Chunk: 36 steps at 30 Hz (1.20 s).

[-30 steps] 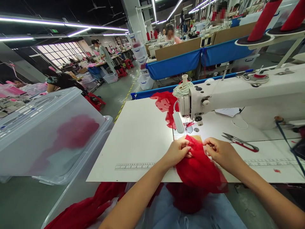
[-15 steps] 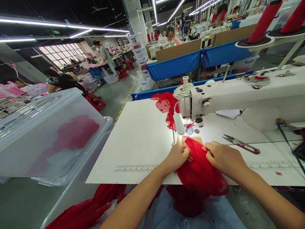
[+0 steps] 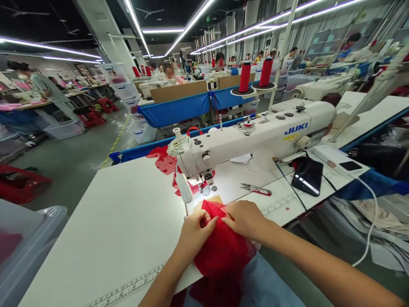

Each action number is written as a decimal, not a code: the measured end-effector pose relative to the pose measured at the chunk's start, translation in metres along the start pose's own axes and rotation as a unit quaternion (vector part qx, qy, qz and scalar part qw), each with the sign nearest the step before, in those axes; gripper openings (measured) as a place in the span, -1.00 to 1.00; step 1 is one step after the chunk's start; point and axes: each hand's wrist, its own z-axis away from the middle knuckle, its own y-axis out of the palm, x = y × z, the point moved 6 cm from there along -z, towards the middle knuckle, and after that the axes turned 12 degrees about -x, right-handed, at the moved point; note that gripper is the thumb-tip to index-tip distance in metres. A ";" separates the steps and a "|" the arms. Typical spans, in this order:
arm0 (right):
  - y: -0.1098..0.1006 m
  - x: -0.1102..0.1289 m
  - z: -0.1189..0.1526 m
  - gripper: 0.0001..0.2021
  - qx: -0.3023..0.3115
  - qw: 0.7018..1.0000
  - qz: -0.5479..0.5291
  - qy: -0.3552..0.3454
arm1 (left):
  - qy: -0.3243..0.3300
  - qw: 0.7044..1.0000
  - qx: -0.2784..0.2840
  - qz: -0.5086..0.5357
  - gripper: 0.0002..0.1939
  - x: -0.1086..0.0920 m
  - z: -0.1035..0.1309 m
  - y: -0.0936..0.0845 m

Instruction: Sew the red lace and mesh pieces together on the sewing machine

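Note:
A piece of sheer red fabric (image 3: 223,251) is pinched between my two hands and drapes over the table's front edge onto my lap. My left hand (image 3: 195,228) grips its left side, thumb pressed toward the middle. On the other side my right hand (image 3: 244,219) pinches the cloth close to the left thumb. Just beyond my hands stands the white sewing machine (image 3: 252,132), its needle area lit. More red fabric (image 3: 164,160) lies behind the needle. To the right of my hands rest red-handled thread snips (image 3: 256,189). The cloth's underside is hidden.
The white table (image 3: 124,213) carries a printed ruler (image 3: 131,288). A black phone (image 3: 307,175) and a white device with a cable (image 3: 340,162) lie at the right. Red thread cones (image 3: 245,77) stand behind the machine. A plastic bin (image 3: 24,243) is at the left.
The view has swung right, bringing the whole machine and the phone into sight. My hands have drawn closer together on the red fabric.

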 end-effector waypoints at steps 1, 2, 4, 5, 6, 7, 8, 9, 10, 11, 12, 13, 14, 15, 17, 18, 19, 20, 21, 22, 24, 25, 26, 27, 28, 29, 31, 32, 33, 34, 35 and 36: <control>0.000 -0.002 0.001 -0.87 -0.002 1.000 -0.006 -0.004 | 0.024 0.999 -0.014 -0.016 -0.72 -0.004 0.001 -0.001; 0.001 -0.005 0.002 -0.90 -0.007 1.000 -0.012 -0.008 | 0.047 0.998 -0.028 -0.025 -0.79 -0.008 0.003 -0.001; 0.001 -0.012 0.002 -0.85 -0.025 0.999 -0.019 -0.013 | 0.075 0.996 -0.049 -0.024 -0.85 -0.015 0.006 -0.001; 0.001 -0.016 0.000 -0.85 -0.041 0.999 -0.015 -0.009 | 0.072 0.995 -0.059 -0.021 -0.83 -0.016 0.006 0.000; 0.000 -0.020 -0.003 -0.83 -0.064 0.998 -0.007 0.001 | 0.064 0.995 -0.069 -0.019 -0.82 -0.016 0.006 0.000; 0.000 -0.022 -0.006 -0.78 -0.090 0.996 0.003 0.012 | 0.054 0.995 -0.079 -0.018 -0.80 -0.015 0.006 0.000; 0.000 -0.021 -0.008 -0.74 -0.118 0.993 0.005 0.013 | 0.045 0.995 -0.085 -0.017 -0.79 -0.013 0.005 0.001; 0.001 -0.017 -0.010 -0.71 -0.149 0.989 -0.015 -0.004 | 0.039 0.995 -0.088 -0.015 -0.79 -0.012 0.006 0.002; 0.002 -0.008 -0.010 -0.71 -0.175 0.982 -0.059 -0.040 | 0.035 0.995 -0.088 -0.013 -0.79 -0.011 0.006 0.004; 0.004 0.001 -0.010 -0.73 -0.191 0.971 -0.119 -0.081 | 0.033 0.996 -0.086 -0.011 -0.80 -0.010 0.008 0.005; 0.007 0.009 -0.010 -0.74 -0.197 0.956 -0.182 -0.117 | 0.031 0.996 -0.083 -0.010 -0.81 -0.008 0.009 0.005; 0.011 0.016 -0.010 -0.76 -0.195 0.942 -0.235 -0.142 | 0.028 0.997 -0.078 -0.011 -0.84 -0.007 0.010 0.005; 0.016 0.020 -0.011 -0.76 -0.186 0.933 -0.268 -0.150 | 0.025 0.997 -0.071 -0.012 -0.87 -0.006 0.011 0.004; 0.022 0.021 -0.014 -0.75 -0.175 0.933 -0.277 -0.145 | 0.022 0.998 -0.061 -0.015 -0.86 -0.006 0.012 0.002; 0.030 0.019 -0.020 -0.70 -0.163 0.940 -0.266 -0.141 | 0.022 0.998 -0.043 -0.030 -0.75 -0.005 0.010 -0.005; 0.033 0.018 -0.023 -0.67 -0.157 0.942 -0.256 -0.149 | 0.026 0.998 -0.038 -0.042 -0.70 -0.005 0.007 -0.010; 0.034 0.017 -0.026 -0.65 -0.150 0.944 -0.247 -0.160 | 0.032 0.997 -0.037 -0.059 -0.68 -0.006 0.004 -0.015; 0.035 0.016 -0.028 -0.64 -0.142 0.946 -0.237 -0.172 | 0.041 0.995 -0.039 -0.078 -0.69 -0.006 0.000 -0.021; 0.035 0.015 -0.030 -0.65 -0.135 0.947 -0.227 -0.185 | 0.050 0.993 -0.045 -0.101 -0.72 -0.006 -0.004 -0.027; 0.034 0.014 -0.032 -0.66 -0.128 0.947 -0.220 -0.197 | 0.060 0.989 -0.052 -0.125 -0.74 -0.006 -0.009 -0.032; 0.031 0.013 -0.036 -0.68 -0.115 0.946 -0.203 -0.225 | 0.077 0.979 -0.067 -0.179 -0.77 -0.004 -0.017 -0.040; 0.029 0.013 -0.038 -0.69 -0.112 0.945 -0.190 -0.240 | 0.083 0.972 -0.076 -0.206 -0.77 -0.003 -0.020 -0.043; 0.028 0.012 -0.039 -0.68 -0.114 0.944 -0.176 -0.255 | 0.089 0.965 -0.084 -0.233 -0.76 -0.001 -0.022 -0.045; 0.026 0.011 -0.039 -0.68 -0.121 0.942 -0.160 -0.268 | 0.095 0.957 -0.093 -0.257 -0.75 0.000 -0.023 -0.046; 0.026 0.010 -0.039 -0.67 -0.132 0.940 -0.146 -0.279 | 0.103 0.950 -0.101 -0.278 -0.75 -0.001 -0.023 -0.046; 0.027 0.009 -0.038 -0.66 -0.144 0.937 -0.135 -0.288 | 0.114 0.942 -0.106 -0.296 -0.75 -0.002 -0.022 -0.045; 0.032 0.007 -0.035 -0.65 -0.162 0.932 -0.126 -0.300 | 0.145 0.932 -0.103 -0.315 -0.76 -0.007 -0.018 -0.040; 0.035 0.006 -0.033 -0.65 -0.171 0.930 -0.122 -0.303 | 0.169 0.929 -0.089 -0.316 -0.78 -0.012 -0.015 -0.035; 0.039 0.005 -0.031 -0.65 -0.180 0.928 -0.118 -0.304 | 0.202 0.927 -0.068 -0.308 -0.80 -0.017 -0.011 -0.029; 0.042 0.005 -0.029 -0.66 -0.188 0.927 -0.113 -0.305 | 0.240 0.923 -0.043 -0.297 -0.80 -0.021 -0.008 -0.023; 0.044 0.004 -0.028 -0.68 -0.196 0.926 -0.109 -0.304 | 0.280 0.916 -0.019 -0.288 -0.76 -0.025 -0.004 -0.018; 0.045 0.003 -0.027 -0.69 -0.201 0.925 -0.107 -0.305 | 0.318 0.903 0.000 -0.288 -0.70 -0.027 0.000 -0.013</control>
